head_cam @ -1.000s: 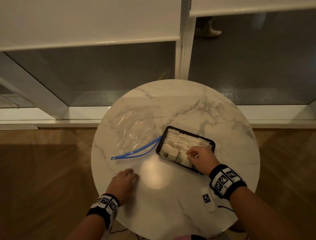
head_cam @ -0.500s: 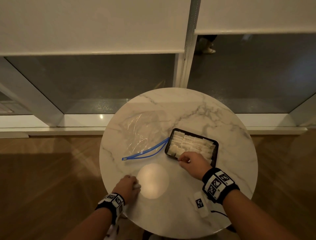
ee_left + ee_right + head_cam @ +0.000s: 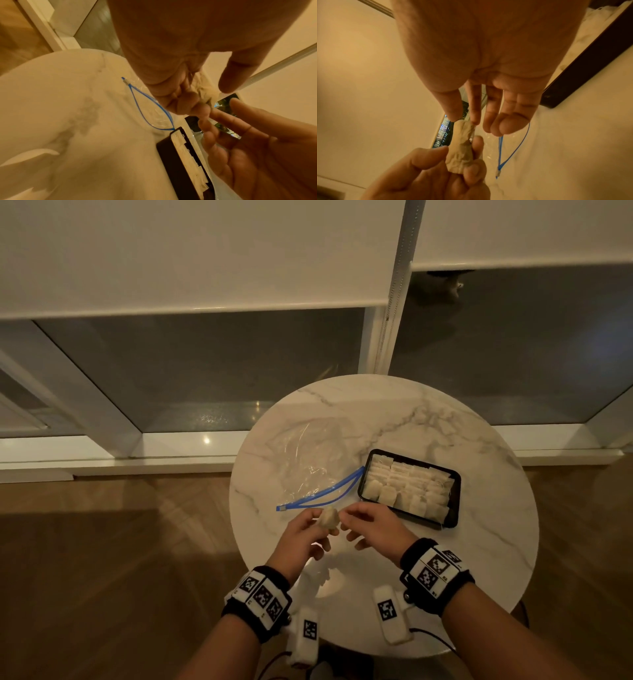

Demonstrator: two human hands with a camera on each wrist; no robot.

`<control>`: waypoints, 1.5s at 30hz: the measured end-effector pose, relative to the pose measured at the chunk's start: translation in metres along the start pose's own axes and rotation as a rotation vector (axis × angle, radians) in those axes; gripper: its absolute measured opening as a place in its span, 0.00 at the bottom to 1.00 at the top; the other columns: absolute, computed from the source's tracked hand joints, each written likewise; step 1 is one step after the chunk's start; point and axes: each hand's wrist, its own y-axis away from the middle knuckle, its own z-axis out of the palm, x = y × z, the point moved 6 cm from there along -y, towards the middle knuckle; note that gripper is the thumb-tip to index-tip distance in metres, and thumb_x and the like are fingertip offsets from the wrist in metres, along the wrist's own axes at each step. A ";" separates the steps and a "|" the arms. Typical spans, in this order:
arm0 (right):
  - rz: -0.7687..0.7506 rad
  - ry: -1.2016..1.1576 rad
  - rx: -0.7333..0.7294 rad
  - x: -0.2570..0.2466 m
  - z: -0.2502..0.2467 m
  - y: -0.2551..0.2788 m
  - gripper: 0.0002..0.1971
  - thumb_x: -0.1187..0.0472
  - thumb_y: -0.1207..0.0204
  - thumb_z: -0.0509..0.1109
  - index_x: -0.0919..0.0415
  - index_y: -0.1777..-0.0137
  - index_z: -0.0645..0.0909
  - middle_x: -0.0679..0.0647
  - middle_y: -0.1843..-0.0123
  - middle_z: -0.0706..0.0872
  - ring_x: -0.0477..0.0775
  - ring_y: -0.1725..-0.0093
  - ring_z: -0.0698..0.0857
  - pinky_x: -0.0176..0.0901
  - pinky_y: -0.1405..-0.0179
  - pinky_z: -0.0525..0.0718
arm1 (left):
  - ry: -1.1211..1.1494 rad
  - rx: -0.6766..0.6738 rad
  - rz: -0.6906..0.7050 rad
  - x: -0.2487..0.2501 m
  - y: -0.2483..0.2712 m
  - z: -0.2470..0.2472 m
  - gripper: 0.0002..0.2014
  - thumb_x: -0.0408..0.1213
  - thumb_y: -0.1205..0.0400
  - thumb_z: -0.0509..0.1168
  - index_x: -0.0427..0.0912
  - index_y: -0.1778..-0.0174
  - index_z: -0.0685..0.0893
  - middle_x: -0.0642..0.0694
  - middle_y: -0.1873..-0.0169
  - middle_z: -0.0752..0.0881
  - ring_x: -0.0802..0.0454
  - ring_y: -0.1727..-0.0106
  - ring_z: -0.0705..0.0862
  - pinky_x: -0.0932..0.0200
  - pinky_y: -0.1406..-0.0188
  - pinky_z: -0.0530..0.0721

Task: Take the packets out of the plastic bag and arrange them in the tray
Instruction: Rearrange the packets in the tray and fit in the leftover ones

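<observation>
Above the table's front, my left hand (image 3: 317, 522) grips a small crumpled white packet (image 3: 329, 517). My right hand (image 3: 346, 517) meets it from the right. Its thumb and forefinger pinch the packet's (image 3: 462, 148) upper end while the other fingers stay loose. In the left wrist view, curled fingers wrap the packet (image 3: 200, 86). The black tray (image 3: 455, 508) sits to the right, filled with several white packets (image 3: 407, 487) in rows. The clear plastic bag (image 3: 308, 463) lies flat on the left, its blue zip (image 3: 322, 498) open, touching the tray.
Everything sits on a round white marble table (image 3: 445, 577), with wooden floor around it. A window frame and glass (image 3: 205, 371) stand just beyond the far edge. Bare marble shows near the front and at the right of the tray.
My left hand has risen from the table's front with a packet and moved toward the middle. My right hand has left the tray and come left to take the packet's other end.
</observation>
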 end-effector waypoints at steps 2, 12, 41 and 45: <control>-0.042 -0.020 0.020 -0.004 0.003 0.002 0.08 0.55 0.19 0.71 0.56 0.45 0.87 0.57 0.52 0.90 0.49 0.58 0.88 0.41 0.61 0.87 | 0.016 -0.034 -0.009 0.004 0.004 0.001 0.17 0.36 0.24 0.65 0.32 0.41 0.85 0.35 0.56 0.89 0.48 0.68 0.81 0.59 0.72 0.74; -0.018 -0.259 0.195 0.014 -0.024 0.014 0.05 0.67 0.22 0.74 0.68 0.50 0.85 0.60 0.61 0.88 0.53 0.64 0.86 0.43 0.61 0.88 | 0.026 0.089 0.032 -0.006 0.003 0.004 0.06 0.23 0.16 0.64 0.30 0.47 0.85 0.35 0.59 0.89 0.42 0.60 0.89 0.56 0.61 0.86; -0.235 0.419 0.147 0.052 -0.175 -0.009 0.10 0.56 0.25 0.75 0.44 0.44 0.85 0.41 0.51 0.87 0.39 0.50 0.83 0.33 0.49 0.80 | -1.182 -0.082 0.408 0.026 -0.097 0.180 0.09 0.41 0.16 0.68 0.52 0.40 0.85 0.52 0.52 0.91 0.54 0.51 0.88 0.55 0.50 0.87; -0.214 0.379 0.146 0.059 -0.190 -0.011 0.04 0.58 0.24 0.75 0.46 0.56 0.86 0.44 0.60 0.89 0.40 0.58 0.85 0.35 0.57 0.81 | -0.918 -0.084 0.335 0.016 -0.103 0.188 0.13 0.36 0.18 0.72 0.53 0.41 0.80 0.57 0.62 0.88 0.66 0.58 0.86 0.68 0.56 0.84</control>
